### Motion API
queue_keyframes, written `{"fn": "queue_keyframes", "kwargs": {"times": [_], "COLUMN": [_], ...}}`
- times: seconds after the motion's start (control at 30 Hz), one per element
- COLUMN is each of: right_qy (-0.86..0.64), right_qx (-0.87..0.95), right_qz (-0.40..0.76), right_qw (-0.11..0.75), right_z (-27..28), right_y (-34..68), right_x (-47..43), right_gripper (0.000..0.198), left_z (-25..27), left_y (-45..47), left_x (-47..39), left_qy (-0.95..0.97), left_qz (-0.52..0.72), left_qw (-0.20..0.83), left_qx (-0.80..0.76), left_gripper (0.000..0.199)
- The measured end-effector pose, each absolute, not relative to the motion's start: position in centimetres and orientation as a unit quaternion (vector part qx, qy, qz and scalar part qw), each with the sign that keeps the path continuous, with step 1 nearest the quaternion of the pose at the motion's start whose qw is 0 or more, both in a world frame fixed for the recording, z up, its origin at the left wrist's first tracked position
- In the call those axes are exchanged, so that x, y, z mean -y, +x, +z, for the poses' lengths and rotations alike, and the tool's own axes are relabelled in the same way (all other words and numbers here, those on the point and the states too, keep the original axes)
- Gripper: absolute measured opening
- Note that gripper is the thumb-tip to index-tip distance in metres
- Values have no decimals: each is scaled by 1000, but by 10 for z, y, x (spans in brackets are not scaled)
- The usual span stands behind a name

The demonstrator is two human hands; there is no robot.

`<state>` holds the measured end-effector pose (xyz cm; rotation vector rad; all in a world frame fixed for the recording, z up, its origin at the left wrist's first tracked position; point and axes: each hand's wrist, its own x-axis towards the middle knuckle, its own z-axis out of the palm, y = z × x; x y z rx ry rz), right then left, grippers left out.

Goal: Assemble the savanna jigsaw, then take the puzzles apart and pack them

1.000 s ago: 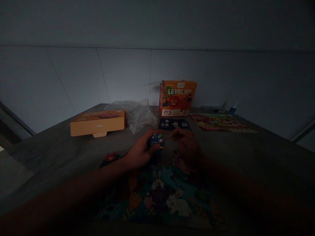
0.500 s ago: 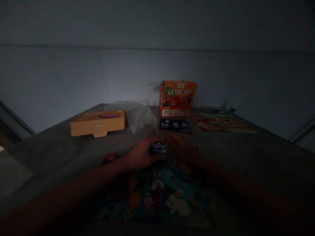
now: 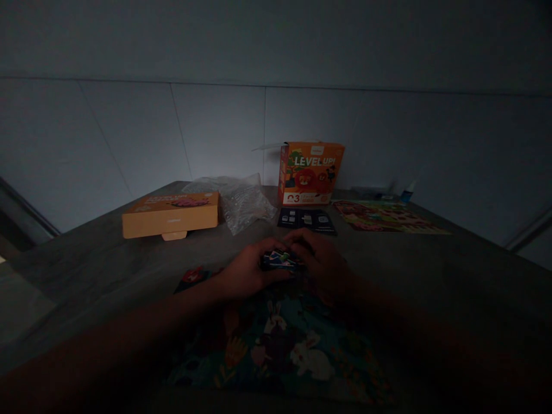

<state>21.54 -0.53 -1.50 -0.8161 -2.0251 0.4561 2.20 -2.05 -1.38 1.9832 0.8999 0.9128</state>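
Note:
In dim light, my left hand (image 3: 245,270) curls its fingers and thumb around a small stack of dark blue, patterned puzzle pieces (image 3: 282,260). My right hand (image 3: 325,261) closes on the right end of the same stack, its fingertips meeting the left ones at the back. Beneath both hands lies a puzzle (image 3: 313,359) with white rabbits and flowers on a teal ground; my forearms and hands cover its upper part. A red-patterned part (image 3: 192,276) shows beyond my left wrist.
An orange carton lettered LEVEL UP! (image 3: 313,172) stands at the back, with a dark leaflet (image 3: 307,221) before it. To the left are a flat orange box (image 3: 170,214) and bubble wrap (image 3: 245,201). A colourful sheet (image 3: 388,217) and a small bottle (image 3: 407,192) lie right.
My right hand has shifted inward and rolled over the stack. A greyish piece seen under its fingers earlier no longer shows. My left hand stays almost in place.

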Motion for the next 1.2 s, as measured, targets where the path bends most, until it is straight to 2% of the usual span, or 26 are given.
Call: {"fn": "queue_keyframes", "kwargs": {"times": [0.1,0.17,0.3,0.37,0.43,0.57,0.7,0.8,1.07,1.2], "right_qy": [-342,-378,-483,-511,-524,-523,-538,-536,-526,-514], "right_qx": [821,835,862,855,843,834,828,831,834,848], "right_qz": [201,181,73,84,120,179,155,150,161,91], "right_qw": [410,356,134,28,-16,16,-8,-16,48,92], "right_z": [-6,2,16,18,19,15,11,9,7,1], "right_y": [224,239,273,283,285,276,271,271,266,268], "right_x": [4,-2,-11,-13,-13,-11,-13,-13,-11,-18], "right_gripper": [20,26,56,62,62,63,58,52,39,40], "left_z": [-13,-11,-11,-14,-16,-17,-14,-12,-9,-7], "left_y": [22,21,18,16,15,16,18,18,18,18], "left_x": [20,19,15,13,12,13,14,14,16,17], "left_qy": [763,754,747,757,771,790,813,814,814,808], "left_qz": [374,383,392,379,368,352,319,318,363,380], "left_qw": [377,365,329,314,295,284,253,240,202,198], "left_qx": [-369,-390,-424,-429,-428,-414,-417,-423,-407,-406], "left_gripper": [27,26,29,30,33,41,24,22,21,19]}}
